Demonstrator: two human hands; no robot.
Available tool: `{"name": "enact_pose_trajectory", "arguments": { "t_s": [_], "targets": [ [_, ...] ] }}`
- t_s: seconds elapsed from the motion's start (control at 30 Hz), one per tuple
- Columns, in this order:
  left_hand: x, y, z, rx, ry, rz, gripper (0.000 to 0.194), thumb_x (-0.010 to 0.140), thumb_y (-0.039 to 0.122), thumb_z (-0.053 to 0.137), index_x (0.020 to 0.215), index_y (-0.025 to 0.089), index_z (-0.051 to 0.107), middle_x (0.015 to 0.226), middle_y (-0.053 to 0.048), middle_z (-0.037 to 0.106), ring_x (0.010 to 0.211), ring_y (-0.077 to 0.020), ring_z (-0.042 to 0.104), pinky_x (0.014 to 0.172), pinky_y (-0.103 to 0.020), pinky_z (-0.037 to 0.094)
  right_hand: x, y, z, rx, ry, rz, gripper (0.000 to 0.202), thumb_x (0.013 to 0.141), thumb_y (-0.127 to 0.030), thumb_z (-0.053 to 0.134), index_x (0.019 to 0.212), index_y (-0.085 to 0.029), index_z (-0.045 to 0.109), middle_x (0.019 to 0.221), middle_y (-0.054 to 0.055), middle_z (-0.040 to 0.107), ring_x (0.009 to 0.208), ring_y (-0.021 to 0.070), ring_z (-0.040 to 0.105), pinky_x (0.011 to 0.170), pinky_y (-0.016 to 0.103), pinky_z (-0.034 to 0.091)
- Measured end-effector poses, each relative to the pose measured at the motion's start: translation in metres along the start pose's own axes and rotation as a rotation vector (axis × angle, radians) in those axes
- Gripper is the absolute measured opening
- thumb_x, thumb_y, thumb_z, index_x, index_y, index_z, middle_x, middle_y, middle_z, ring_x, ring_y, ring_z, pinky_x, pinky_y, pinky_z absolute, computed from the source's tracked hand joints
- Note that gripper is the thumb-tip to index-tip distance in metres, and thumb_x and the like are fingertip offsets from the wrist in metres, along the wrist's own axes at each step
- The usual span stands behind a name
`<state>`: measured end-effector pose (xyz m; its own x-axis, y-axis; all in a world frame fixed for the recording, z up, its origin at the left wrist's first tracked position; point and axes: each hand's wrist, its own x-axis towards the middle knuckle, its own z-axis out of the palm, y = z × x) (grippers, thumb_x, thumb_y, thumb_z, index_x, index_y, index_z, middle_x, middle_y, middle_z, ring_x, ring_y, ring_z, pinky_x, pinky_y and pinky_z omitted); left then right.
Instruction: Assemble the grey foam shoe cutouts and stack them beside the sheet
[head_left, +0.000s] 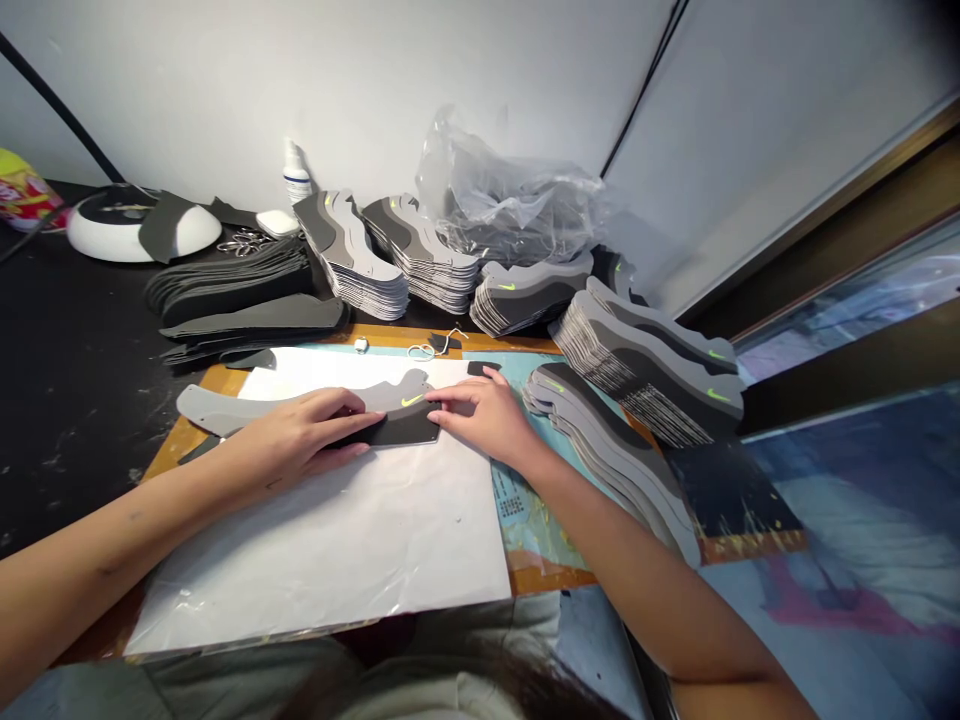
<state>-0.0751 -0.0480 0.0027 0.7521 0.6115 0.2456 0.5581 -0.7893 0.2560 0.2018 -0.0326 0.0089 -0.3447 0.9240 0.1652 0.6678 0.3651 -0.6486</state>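
A grey and black shoe upper panel [405,425] with a small yellow-green swoosh lies flat across the white sheet [337,540]. My left hand [307,435] rests over the panel's middle, index finger on its black strip and thumb by its lower edge. At the panel's right end, my right hand [484,415] has thumb and fingertips closed on the edge near the swoosh. A dark piece [199,450] shows partly at the panel's left end, behind my left wrist. What lies under my palms is hidden.
Stacks of similar panels [367,275] stand along the back, with more [615,440] to the right. Black pieces [247,315] are piled at left. Behind are a white lamp base [199,230], a spray bottle [296,175] and a clear plastic bag [517,190].
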Motion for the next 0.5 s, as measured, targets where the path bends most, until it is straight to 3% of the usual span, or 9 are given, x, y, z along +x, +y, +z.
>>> {"name": "enact_pose_trajectory", "arguments": {
  "t_s": [0.27, 0.5],
  "targets": [
    [0.0025, 0.0072, -0.0059, 0.030, -0.059, -0.040, 0.037, 0.102, 0.028, 0.044, 0.134, 0.015, 0.059, 0.114, -0.012, 0.058, 0.097, -0.0184, 0.058, 0.087, -0.030, 0.049, 0.0003, 0.0001, -0.0016, -0.002, -0.009, -0.005, 0.016, 0.080, -0.028, 0.075, 0.095, -0.032, 0.077, 0.084, -0.004, 0.076, 0.090, 0.0161, 0.068, 0.117, 0.050, 0.020],
    [0.0041, 0.0091, -0.0059, 0.020, -0.024, -0.041, 0.035, 0.100, 0.026, 0.048, 0.131, 0.015, 0.062, 0.111, -0.013, 0.060, 0.093, -0.0187, 0.060, 0.083, -0.031, 0.052, -0.0014, -0.0002, -0.0026, -0.012, 0.000, -0.038, 0.015, 0.080, -0.026, 0.075, 0.093, -0.032, 0.076, 0.087, -0.004, 0.075, 0.096, 0.0170, 0.067, 0.119, 0.049, 0.018]
  ]
}}
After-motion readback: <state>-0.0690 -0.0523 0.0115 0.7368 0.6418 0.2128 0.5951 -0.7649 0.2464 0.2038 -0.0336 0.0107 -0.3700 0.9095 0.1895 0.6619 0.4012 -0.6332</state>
